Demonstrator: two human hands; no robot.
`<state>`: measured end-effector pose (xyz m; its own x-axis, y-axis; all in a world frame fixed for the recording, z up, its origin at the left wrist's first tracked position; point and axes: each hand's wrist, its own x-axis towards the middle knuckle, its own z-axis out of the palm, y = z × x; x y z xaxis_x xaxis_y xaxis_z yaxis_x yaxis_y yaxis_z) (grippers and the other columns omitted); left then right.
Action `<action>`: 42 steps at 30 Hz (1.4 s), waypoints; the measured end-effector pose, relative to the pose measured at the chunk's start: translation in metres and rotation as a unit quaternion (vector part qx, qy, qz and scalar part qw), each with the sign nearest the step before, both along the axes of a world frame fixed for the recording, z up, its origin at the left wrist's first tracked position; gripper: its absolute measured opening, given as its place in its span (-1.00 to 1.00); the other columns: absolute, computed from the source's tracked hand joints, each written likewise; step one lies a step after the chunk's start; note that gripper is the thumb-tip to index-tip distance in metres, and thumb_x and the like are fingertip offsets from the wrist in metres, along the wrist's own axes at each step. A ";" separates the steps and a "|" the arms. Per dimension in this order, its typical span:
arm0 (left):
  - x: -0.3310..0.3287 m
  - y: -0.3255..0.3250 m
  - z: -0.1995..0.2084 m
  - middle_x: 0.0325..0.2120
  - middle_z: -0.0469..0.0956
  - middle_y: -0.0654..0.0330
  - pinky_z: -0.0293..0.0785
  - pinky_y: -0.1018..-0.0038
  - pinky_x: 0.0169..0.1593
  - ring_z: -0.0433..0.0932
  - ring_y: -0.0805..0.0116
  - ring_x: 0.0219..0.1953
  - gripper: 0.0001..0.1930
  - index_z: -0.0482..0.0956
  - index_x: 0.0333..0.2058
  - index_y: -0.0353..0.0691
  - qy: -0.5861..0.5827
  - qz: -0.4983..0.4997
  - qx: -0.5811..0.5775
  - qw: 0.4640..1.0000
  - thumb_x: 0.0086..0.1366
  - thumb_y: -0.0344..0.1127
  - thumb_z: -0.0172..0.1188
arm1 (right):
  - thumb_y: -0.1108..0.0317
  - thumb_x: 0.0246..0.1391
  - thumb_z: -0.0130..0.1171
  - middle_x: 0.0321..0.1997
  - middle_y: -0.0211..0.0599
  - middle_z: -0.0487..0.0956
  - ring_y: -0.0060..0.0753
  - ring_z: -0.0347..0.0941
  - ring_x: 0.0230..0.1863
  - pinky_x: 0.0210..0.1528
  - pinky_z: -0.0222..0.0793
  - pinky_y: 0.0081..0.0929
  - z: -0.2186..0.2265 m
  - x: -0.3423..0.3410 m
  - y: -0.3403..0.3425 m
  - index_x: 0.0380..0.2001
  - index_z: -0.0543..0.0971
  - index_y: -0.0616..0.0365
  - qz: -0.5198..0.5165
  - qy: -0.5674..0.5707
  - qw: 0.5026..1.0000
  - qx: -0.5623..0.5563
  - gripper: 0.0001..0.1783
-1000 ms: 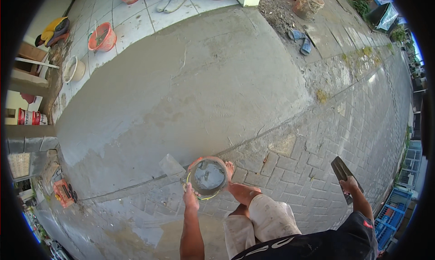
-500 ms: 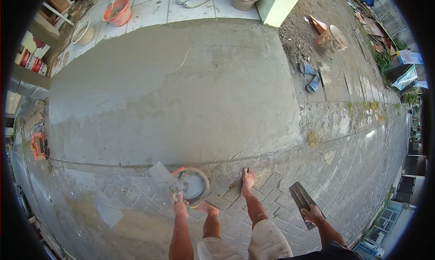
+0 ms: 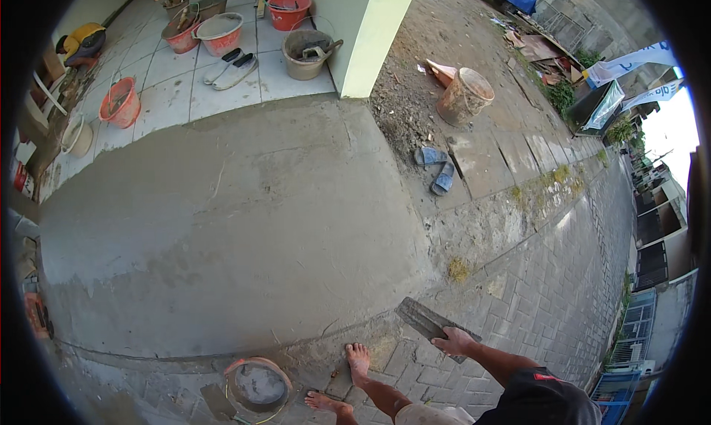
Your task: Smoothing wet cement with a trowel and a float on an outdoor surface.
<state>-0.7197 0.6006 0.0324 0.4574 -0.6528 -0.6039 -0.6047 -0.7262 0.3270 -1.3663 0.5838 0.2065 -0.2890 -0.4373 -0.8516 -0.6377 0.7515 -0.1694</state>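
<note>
My right hand (image 3: 457,341) is closed around the handle of a long grey plastering float (image 3: 416,316). The float is held in the air near the front right corner of a smooth grey cement slab (image 3: 244,240). By my bare feet stands an orange-rimmed bucket (image 3: 231,367) with murky grey contents. A flat grey blade (image 3: 217,401), which looks like a trowel, shows beside the bucket. My left hand is out of the picture, so its grip is hidden.
Several buckets, among them a grey one (image 3: 302,65), and a pair of shoes (image 3: 231,71) are on the tiled porch beyond the slab. A pillar (image 3: 378,40) rises at the slab's far corner. Blue sandals (image 3: 437,169) and a dirty bucket (image 3: 465,97) lie right. Another person (image 3: 80,43) crouches far left.
The view has swung up and to the right. My right hand has carried the float forward toward the slab's edge. My left hand, which held the trowel over the bucket, has left the view.
</note>
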 end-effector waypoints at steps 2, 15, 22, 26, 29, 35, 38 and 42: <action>-0.001 -0.004 0.009 -0.10 0.62 0.04 0.53 0.17 -0.12 0.61 0.10 -0.14 -0.53 0.47 0.11 -0.22 -0.034 -0.015 0.002 0.999 0.42 0.01 0.03 | -0.25 0.15 0.16 -0.52 -0.15 0.65 -0.15 0.65 -0.42 -0.25 0.51 -0.19 -0.003 0.010 -0.005 -0.36 0.52 0.26 0.015 -0.001 1.000 0.000 -0.35; 0.090 0.075 0.022 -0.18 0.64 -0.07 0.59 0.06 -0.10 0.63 -0.10 -0.07 -0.72 0.54 -0.05 -0.21 -0.142 0.061 0.183 0.971 0.39 -0.21 0.03 | 0.10 0.18 0.27 -0.61 -0.27 0.51 -0.44 0.49 -0.64 -0.62 0.45 -0.43 -0.021 0.116 0.021 -0.36 0.46 0.25 0.026 -0.051 0.998 0.023 -0.61; 0.057 0.078 0.005 -0.11 0.64 -0.09 0.55 0.12 0.05 0.63 -0.05 -0.02 -0.69 0.58 -0.11 -0.28 -0.059 0.048 0.198 0.977 0.30 -0.20 0.10 | 0.11 0.17 0.29 -0.59 -0.19 0.52 -0.42 0.52 -0.64 -0.62 0.51 -0.40 -0.019 0.175 0.034 -0.39 0.42 0.27 0.028 -0.032 0.999 0.025 -0.58; 0.062 0.060 0.020 -0.13 0.66 -0.06 0.58 0.18 0.01 0.65 -0.01 -0.05 -0.71 0.60 -0.12 -0.27 -0.055 -0.001 0.211 0.976 0.30 -0.24 0.08 | 0.11 0.17 0.28 -0.59 -0.18 0.52 -0.41 0.53 -0.64 -0.62 0.51 -0.40 -0.017 0.200 0.032 -0.39 0.42 0.28 0.033 -0.026 0.999 0.028 -0.59; 0.075 0.026 0.014 -0.12 0.66 -0.05 0.60 0.21 -0.01 0.66 0.02 -0.06 -0.74 0.64 -0.16 -0.25 -0.054 -0.010 0.201 0.978 0.31 -0.27 0.08 | 0.12 0.17 0.28 -0.61 -0.19 0.52 -0.40 0.53 -0.65 -0.62 0.50 -0.40 -0.010 0.217 0.025 -0.38 0.43 0.29 0.063 -0.024 0.998 0.003 -0.59; 0.063 -0.058 -0.032 -0.06 0.66 0.03 0.60 0.23 0.02 0.65 0.08 0.00 -0.75 0.70 -0.13 -0.12 -0.011 -0.043 0.203 0.978 0.32 -0.26 0.09 | 0.13 0.16 0.28 -0.58 -0.18 0.54 -0.39 0.55 -0.62 -0.61 0.50 -0.39 -0.008 0.216 0.025 -0.38 0.43 0.30 0.090 0.010 0.996 0.014 -0.59; 0.090 -0.047 -0.080 -0.04 0.66 0.06 0.58 0.25 0.05 0.65 0.11 0.02 -0.73 0.71 -0.10 -0.10 -0.041 -0.122 0.207 0.970 0.34 -0.27 0.07 | 0.08 0.16 0.28 -0.59 -0.19 0.56 -0.37 0.58 -0.61 -0.60 0.53 -0.40 -0.018 0.234 0.038 -0.40 0.42 0.30 0.064 -0.023 0.997 0.029 -0.56; 0.089 -0.071 -0.103 -0.02 0.65 0.07 0.58 0.25 0.06 0.65 0.14 0.03 -0.73 0.71 -0.10 -0.10 -0.021 -0.137 0.213 0.967 0.35 -0.29 0.06 | 0.07 0.16 0.28 -0.58 -0.16 0.55 -0.37 0.58 -0.62 -0.61 0.52 -0.42 -0.023 0.223 0.051 -0.39 0.43 0.31 0.088 -0.004 0.995 0.051 -0.54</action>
